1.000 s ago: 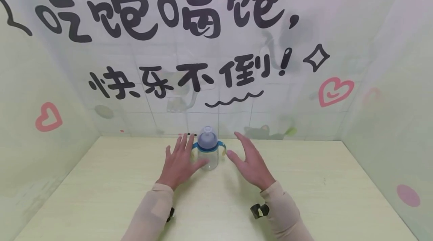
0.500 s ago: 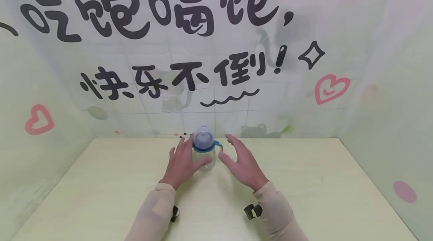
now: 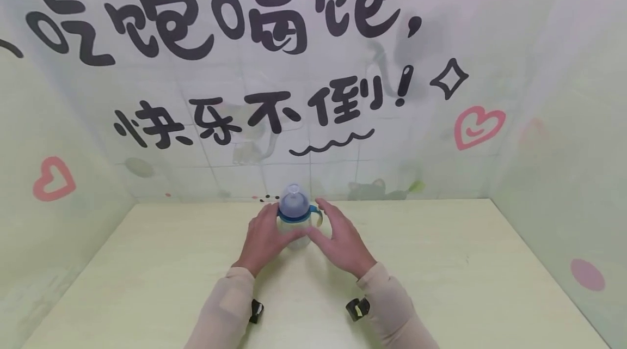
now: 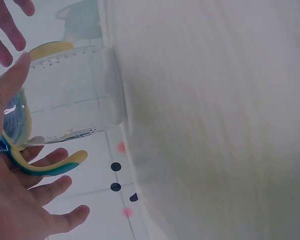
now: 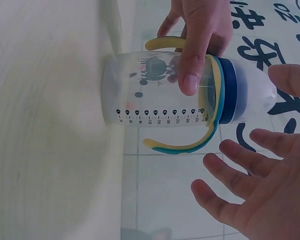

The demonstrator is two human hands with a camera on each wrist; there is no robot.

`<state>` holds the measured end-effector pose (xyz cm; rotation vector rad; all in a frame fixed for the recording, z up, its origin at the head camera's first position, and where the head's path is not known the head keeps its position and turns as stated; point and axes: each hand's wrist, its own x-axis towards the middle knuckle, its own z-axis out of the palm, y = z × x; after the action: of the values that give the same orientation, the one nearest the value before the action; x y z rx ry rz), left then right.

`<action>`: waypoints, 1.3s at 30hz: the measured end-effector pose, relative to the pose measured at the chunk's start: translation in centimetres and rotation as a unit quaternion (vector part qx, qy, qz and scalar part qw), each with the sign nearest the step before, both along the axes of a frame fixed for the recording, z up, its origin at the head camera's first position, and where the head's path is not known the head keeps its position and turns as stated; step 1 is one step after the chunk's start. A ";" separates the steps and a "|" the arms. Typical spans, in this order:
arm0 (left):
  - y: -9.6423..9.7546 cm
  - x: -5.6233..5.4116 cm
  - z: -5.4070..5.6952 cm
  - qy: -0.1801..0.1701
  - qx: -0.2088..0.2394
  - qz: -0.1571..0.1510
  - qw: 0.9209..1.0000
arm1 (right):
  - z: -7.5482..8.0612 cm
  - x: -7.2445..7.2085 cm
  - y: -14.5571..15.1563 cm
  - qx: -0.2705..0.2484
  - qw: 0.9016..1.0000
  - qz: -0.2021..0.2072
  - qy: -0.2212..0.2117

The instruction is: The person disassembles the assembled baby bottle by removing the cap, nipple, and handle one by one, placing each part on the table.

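A clear baby bottle with a domed translucent cap, a blue collar and two blue-and-yellow handles stands upright at the back of the table. My left hand holds it from the left. In the right wrist view the left thumb lies across the bottle's front, while the other fingers pass behind it by one handle. My right hand is close on the other side, fingers spread and slightly bent beside the right handle, with a gap showing there. Measuring marks and a grey animal print show on the bottle's wall.
A pale wood-grain table carries the bottle. Right behind it rises a back wall with black lettering, and side walls with pink hearts flank the table. A black band sits at the right sleeve.
My left hand has come in from beside the bottle to hold it. The right hand has moved left, nearer the bottle. The head view has shifted slightly.
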<state>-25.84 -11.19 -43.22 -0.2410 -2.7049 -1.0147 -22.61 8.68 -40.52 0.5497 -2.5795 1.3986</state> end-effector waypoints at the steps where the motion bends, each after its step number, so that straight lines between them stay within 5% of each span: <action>1: 0.0 0.0 -0.1 0.001 0.005 0.000 1.000 | -0.1 -0.1 -0.1 0.001 1.000 0.000 0.001; 16: 0.1 0.6 0.3 0.013 0.020 -0.001 1.000 | 0.2 -0.1 -0.4 0.009 1.000 0.008 0.009; 24: 0.5 1.8 0.9 0.002 0.057 -0.017 0.998 | 0.6 -0.1 -0.1 -0.034 0.999 0.025 0.013; 39: 1.0 2.9 1.4 0.048 0.064 -0.041 0.996 | 1.8 0.3 0.4 -0.072 0.996 0.046 0.021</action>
<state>-22.91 -10.21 -41.85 -0.3706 -2.5517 -1.1645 -22.31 9.12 -38.77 0.6757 -2.4242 1.5697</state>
